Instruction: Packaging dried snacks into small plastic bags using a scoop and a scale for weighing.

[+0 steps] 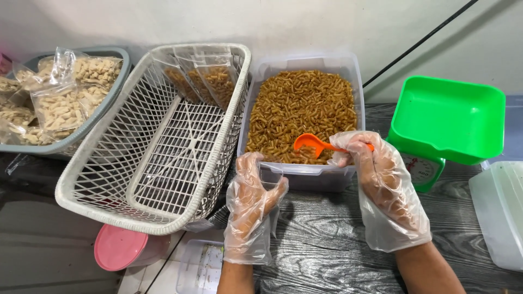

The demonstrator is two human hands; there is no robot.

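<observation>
My right hand [384, 185], in a thin clear plastic glove, holds an orange scoop [311, 144] whose bowl dips into the brown snack pieces [299, 106] filling a clear plastic tub [305, 175]. My left hand [251, 198], also gloved, rests against the tub's near wall with fingers loosely curled and nothing in it. A white wire basket [109, 179] stands left of the tub, with a few filled clear bags [210, 76] of the brown snack leaning at its far end.
A green kitchen scale [449, 117] with a green tray stands at the right. A grey basket [117, 90] of bagged pale snacks sits far left. A pink lid [117, 247] and a clear container [498, 212] lie near the dark wooden table's edges.
</observation>
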